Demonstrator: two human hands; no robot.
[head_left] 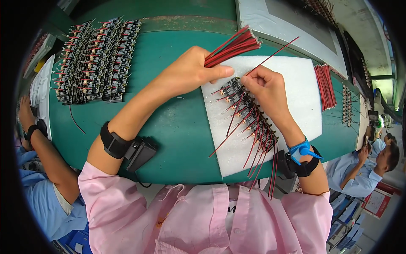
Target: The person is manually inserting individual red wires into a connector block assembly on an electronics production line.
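Pink shirt cloth [190, 216] is nearest, filling the lower middle of the frame. At the far left, a person in blue [40, 203] sits close by, with one arm out and a black band on the wrist. One big green table [169, 131] goes across the picture, and its edges look bent. On it, at the upper left, small black circuit boards [97, 63] with bits of red stand in long rows, side by side. A loose red wire [77, 120] curves below them.

In the upper middle, the left hand [196, 70] is closed around a bundle of red wires [234, 47]. Right of that, a white foam sheet [298, 84] lies crooked on the table. A row of little boards [249, 116] sits on it, slanting down to the right, with long red and dark wires poking out. The right hand [268, 89] is at the row's top end, its thumb and finger pinching one thin wire [277, 51]. I cannot tell if that wire touches a board.

By the foam's right edge is a pile of red wires [325, 86], then more boards [347, 106]. A person in light blue [359, 173] is at the far right.

For bins, a pale tray [39, 57] at the upper left edge has something red in it, too blurry to name.
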